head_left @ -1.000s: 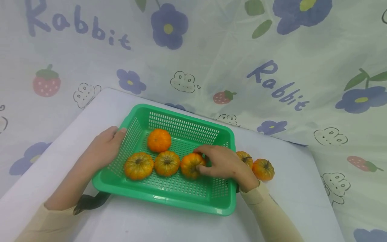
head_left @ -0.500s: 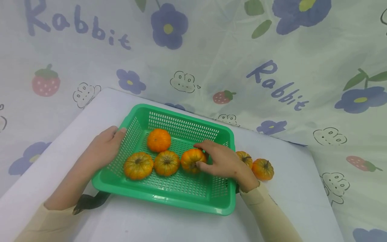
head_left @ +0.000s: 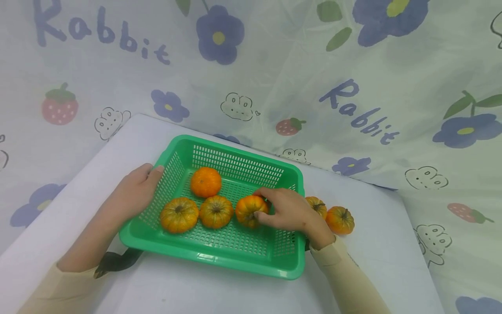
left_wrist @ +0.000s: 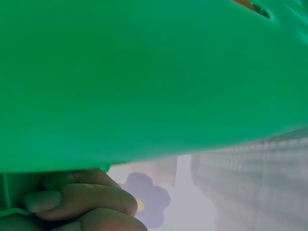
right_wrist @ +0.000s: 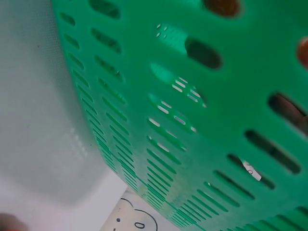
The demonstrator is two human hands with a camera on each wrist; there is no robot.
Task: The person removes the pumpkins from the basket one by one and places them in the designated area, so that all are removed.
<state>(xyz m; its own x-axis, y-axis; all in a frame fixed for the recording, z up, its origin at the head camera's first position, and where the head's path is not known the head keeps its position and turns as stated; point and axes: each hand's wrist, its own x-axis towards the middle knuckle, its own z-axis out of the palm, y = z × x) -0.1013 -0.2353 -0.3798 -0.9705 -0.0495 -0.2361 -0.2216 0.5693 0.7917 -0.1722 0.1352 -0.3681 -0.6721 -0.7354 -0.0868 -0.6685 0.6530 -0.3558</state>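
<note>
A green plastic basket (head_left: 211,258) with slotted walls stands on the white table. My left hand (head_left: 135,192) grips its left rim, thumb on top; in the left wrist view the curled fingers (left_wrist: 91,197) are tucked under the rim. Inside the basket, my right hand (head_left: 288,211) holds a small orange pumpkin (head_left: 249,209) between thumb and fingers. Beside it sit two yellow-orange pumpkins, a middle pumpkin (head_left: 216,212) and a left pumpkin (head_left: 179,215). A brighter orange pumpkin (head_left: 205,182) lies behind them. The right wrist view shows mostly the basket's slotted wall (right_wrist: 159,120), which hides the hand.
Two more pumpkins rest on the table outside the basket's right side: a near one (head_left: 340,220) and a partly hidden one (head_left: 317,206). The white table (head_left: 376,257) meets a patterned cloth backdrop (head_left: 251,65) behind the basket.
The pumpkin in my right hand rose slightly and tipped back, then came down again a little to the right of where it was. My left hand and the basket have stayed in place.
</note>
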